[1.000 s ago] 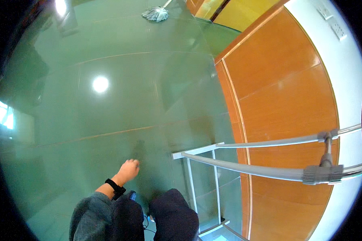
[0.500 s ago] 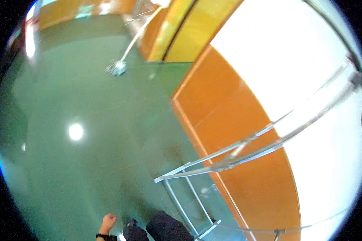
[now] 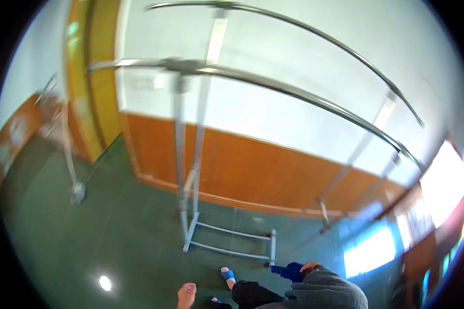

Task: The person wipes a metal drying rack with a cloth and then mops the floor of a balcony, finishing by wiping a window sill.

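Beside a metal rack [image 3: 294, 91] on a glossy green floor [image 3: 139, 247], our right hand [image 3: 309, 266], partly hidden by a grey sleeve [image 3: 325, 289], grips a bunched blue cloth [image 3: 290, 271], which appears just in front of the right end of the rack's base; whether cloth and base touch, we cannot tell. Our left hand [image 3: 187, 295] hangs well apart from the cloth, its fingers curled in toward the palm. We wear dark trousers [image 3: 252, 294] and blue open-toed slippers [image 3: 227, 273]. Before us the rack stands near the floor's far edge, along orange wood panelling [image 3: 273, 170] below a white wall [image 3: 154, 103], two silver rails running across its top. Toward the floor's far left corner, a mop [image 3: 77, 193] rests head down near a yellow door [image 3: 102, 92]; a bright patch of light [image 3: 371, 252] gleams at the floor's right side.
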Motion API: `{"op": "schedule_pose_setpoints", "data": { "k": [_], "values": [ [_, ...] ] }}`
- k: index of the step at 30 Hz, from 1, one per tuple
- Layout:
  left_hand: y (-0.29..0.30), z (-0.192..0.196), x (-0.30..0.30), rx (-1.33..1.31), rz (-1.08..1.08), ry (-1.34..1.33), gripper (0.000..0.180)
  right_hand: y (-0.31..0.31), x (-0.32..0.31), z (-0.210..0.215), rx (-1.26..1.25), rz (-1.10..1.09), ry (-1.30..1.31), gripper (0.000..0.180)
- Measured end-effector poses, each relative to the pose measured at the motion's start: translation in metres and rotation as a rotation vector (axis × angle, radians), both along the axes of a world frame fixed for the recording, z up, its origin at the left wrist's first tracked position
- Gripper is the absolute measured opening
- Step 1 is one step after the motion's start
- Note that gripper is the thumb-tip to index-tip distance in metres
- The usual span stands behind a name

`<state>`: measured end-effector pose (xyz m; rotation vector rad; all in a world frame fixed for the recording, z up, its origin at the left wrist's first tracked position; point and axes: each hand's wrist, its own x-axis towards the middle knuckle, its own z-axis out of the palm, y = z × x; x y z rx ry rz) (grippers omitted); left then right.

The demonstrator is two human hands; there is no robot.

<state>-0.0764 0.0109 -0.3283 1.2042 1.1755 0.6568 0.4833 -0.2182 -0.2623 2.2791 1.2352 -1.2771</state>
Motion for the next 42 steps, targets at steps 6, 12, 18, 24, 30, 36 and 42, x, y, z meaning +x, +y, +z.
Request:
{"op": "schedule_pose_setpoints", "data": {
  "k": [6, 12, 18, 24, 30, 36, 42],
  "values": [
    [-0.045, 0.106, 0.062, -0.095, -0.603, 0.078, 0.026, -0.284, -0.038, 0.045, -0.165, -0.450, -0.376, 0.033],
    [-0.072, 0.106, 0.117, -0.165, -0.961, 0.138, 0.022, -0.494, -0.204, 0.160, -0.145, -1.879, -0.727, 0.033],
    [-0.114, 0.109, 0.227, -0.151, -1.183, 0.154, 0.020, -0.596, -0.338, 0.236, -0.277, -2.315, -1.421, 0.019],
    [-0.221, 0.120, 0.355, -0.183, -1.482, 0.198, 0.019, -0.726, -0.340, 0.266, -0.117, -2.111, -1.668, 0.019],
    [-0.367, 0.156, 0.494, -0.129, -1.793, 0.193, 0.020, -0.735, -0.198, 0.330, 0.472, -1.908, -1.477, 0.031],
    [-0.489, 0.224, 0.617, -0.212, -2.042, 0.091, 0.027, -0.676, -0.044, 0.354, 0.779, -1.703, -1.107, 0.038],
    [-0.608, 0.265, 0.721, -0.562, -1.893, 0.085, 0.064, -0.604, 0.090, 0.325, 0.980, -1.582, -0.816, 0.051]
  ]
}}
